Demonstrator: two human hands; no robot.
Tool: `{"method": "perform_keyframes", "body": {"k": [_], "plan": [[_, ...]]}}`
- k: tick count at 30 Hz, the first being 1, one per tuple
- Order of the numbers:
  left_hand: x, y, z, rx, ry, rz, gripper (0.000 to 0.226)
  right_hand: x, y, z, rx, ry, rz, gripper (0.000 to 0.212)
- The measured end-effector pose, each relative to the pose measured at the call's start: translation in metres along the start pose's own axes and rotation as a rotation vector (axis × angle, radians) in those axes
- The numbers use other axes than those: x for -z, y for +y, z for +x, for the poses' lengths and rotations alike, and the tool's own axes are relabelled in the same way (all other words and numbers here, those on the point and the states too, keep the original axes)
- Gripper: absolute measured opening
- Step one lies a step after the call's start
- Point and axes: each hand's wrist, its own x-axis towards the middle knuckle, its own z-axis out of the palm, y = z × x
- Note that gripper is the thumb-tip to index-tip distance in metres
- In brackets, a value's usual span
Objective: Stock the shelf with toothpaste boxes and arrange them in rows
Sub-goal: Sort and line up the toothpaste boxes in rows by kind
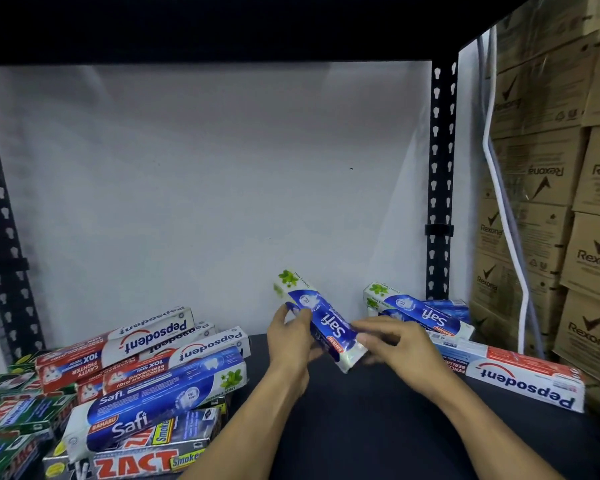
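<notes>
A blue and white Safi toothpaste box (321,320) is held tilted above the dark shelf board (361,403), its green mint end pointing up and back. My left hand (293,336) grips its left side near the middle. My right hand (394,341) pinches its lower right end. At the back right lie two more Safi boxes (420,311) stacked by the post. A long Pepsodent box (520,375) lies in front of them on the right.
A loose pile of Pepsodent boxes (146,344), a Safi box (160,400) and Zact boxes (142,462) fills the left of the shelf. Black slotted posts (439,181) frame a white back wall. Stacked Rexona cartons (568,202) stand to the right.
</notes>
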Motion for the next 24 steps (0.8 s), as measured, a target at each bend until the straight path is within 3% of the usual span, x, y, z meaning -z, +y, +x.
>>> {"method": "perform_keyframes", "body": {"k": [4,7,10,13,17,21,24], "plan": [[0.007,0.013,0.008,0.003,-0.212,0.313,0.031,0.009,0.006,0.012,0.096,0.08,-0.21,0.055],[0.015,0.017,0.013,0.059,-0.282,0.48,0.029,0.017,0.001,0.024,0.141,-0.078,-0.348,0.074],[0.02,0.017,0.015,0.112,-0.358,0.61,0.027,0.021,-0.004,0.04,0.17,-0.263,-0.505,0.08],[0.021,0.017,0.017,0.16,-0.42,0.643,0.025,0.019,0.003,0.052,0.169,-0.358,-0.552,0.07],[0.023,0.013,0.019,0.118,-0.43,0.73,0.024,0.019,0.021,0.056,0.119,-0.309,-0.543,0.05],[0.023,0.009,0.018,-0.135,-0.322,0.969,0.02,0.019,0.025,0.052,0.106,-0.239,-0.623,0.037],[0.028,0.004,0.008,-0.331,-0.094,1.109,0.023,0.016,0.025,0.051,0.107,-0.109,-0.7,0.022]]}}
